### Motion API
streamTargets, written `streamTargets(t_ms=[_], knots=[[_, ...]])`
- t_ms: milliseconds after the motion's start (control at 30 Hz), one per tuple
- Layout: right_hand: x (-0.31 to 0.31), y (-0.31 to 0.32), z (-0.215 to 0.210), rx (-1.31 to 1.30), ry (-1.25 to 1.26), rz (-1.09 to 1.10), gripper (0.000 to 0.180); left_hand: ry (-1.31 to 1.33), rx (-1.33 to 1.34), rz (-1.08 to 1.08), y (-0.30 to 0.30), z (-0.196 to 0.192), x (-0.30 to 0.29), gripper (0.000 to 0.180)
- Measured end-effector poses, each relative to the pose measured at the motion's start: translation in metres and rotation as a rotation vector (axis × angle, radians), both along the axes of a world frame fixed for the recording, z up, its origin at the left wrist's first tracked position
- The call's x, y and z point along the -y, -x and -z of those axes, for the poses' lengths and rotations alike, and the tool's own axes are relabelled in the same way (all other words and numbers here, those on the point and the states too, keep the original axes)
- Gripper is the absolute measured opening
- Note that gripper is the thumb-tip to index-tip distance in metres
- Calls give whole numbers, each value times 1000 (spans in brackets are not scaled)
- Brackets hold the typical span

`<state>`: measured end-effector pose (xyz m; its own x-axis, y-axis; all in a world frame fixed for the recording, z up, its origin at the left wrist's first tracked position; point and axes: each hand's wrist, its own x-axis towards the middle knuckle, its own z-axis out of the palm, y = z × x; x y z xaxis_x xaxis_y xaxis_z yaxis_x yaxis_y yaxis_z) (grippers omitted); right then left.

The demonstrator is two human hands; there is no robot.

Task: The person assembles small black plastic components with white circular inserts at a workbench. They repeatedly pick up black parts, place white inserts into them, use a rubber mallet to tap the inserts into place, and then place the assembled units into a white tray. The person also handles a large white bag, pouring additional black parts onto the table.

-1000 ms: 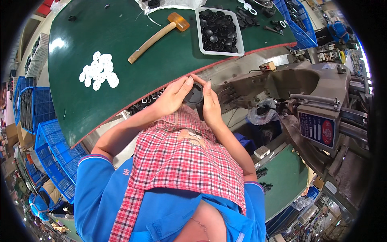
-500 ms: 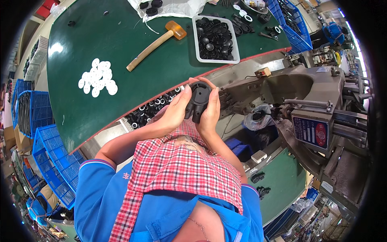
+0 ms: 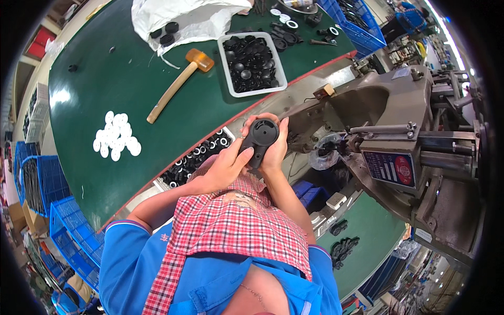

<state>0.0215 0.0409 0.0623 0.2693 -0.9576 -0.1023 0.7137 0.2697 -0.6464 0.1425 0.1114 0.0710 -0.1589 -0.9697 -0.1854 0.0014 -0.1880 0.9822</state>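
A black plastic part with a round, cup-like head [image 3: 264,133] and a short stem pointing back toward me is held between my two hands, just off the table's front edge. My right hand [image 3: 275,152] wraps the part's right side, its fingers curled behind the round head. On the left side my left hand [image 3: 229,164] is closed on it, the thumb lying against the stem. Below the hands is my red checked apron [image 3: 241,231]. Close by on the left, a tray [image 3: 229,132] holds many black pieces with white rings.
On the green table [image 3: 178,123] lie a mallet [image 3: 173,92] with an amber head, white discs [image 3: 116,135], a white bin [image 3: 283,84] of black round pieces and a white bag [image 3: 184,18]. A large metal machine [image 3: 388,126] stands right. Blue crates [image 3: 79,231] are left.
The whole view has shifted, so the table and its things sit further left. The black part is tilted differently, and my left hand has moved lower, toward its stem.
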Motion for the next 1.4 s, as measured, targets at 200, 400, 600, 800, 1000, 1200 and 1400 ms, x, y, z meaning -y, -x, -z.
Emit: streamTargets(t_ms=[200, 400, 600, 800, 1000, 1200, 1400], knots=[[14, 13, -2, 91, 65, 109, 58, 43, 79, 119, 4, -2, 34, 30], [12, 48, 36, -402, -225, 228, 62, 54, 149, 47, 6, 25, 167, 30], [-37, 96, 59, -584, -292, 119, 54, 158, 723, 191, 29, 49, 347, 50], [-74, 127, 68, -574, -386, 227, 48, 339, 1203, 105, 63, 64, 399, 45], [-130, 142, 80, -564, -451, 363, 45, 722, 1445, 190, 81, 89, 385, 43], [-161, 150, 90, -642, -452, 314, 39, 686, 1524, 99, 83, 102, 402, 30], [-198, 231, 101, -1556, -182, 568, 20, 1099, 892, 123, 87, 62, 298, 38]])
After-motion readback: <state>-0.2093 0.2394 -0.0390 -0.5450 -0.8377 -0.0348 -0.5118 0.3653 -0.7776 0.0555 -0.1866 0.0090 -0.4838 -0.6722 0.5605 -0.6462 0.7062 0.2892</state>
